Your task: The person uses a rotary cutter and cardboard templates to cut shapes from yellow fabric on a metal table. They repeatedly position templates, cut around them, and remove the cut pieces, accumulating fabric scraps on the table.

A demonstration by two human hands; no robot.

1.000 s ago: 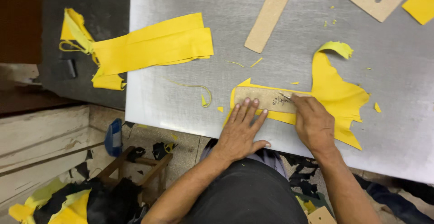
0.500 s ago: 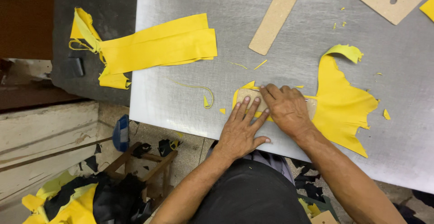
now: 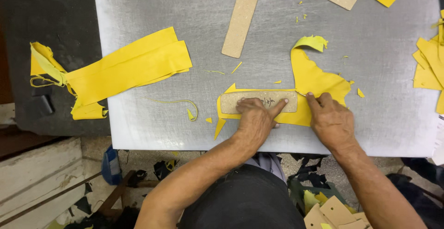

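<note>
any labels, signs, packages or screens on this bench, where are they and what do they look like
No packages, signs or screens show.
Marked template: small tan rounded board strip on the yellow piece, under the left hand, dark handwriting near its middle; the right hand is at its right end.
Paper edge: white sheet at the table's far right rim, faint print, mostly cut off.
Other tan boards at the top look unmarked.

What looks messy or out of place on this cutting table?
Small yellow scraps litter the metal table, and the folded yellow strips hang off its left edge. The yellow piece being cut has a ragged, curled top.
</note>
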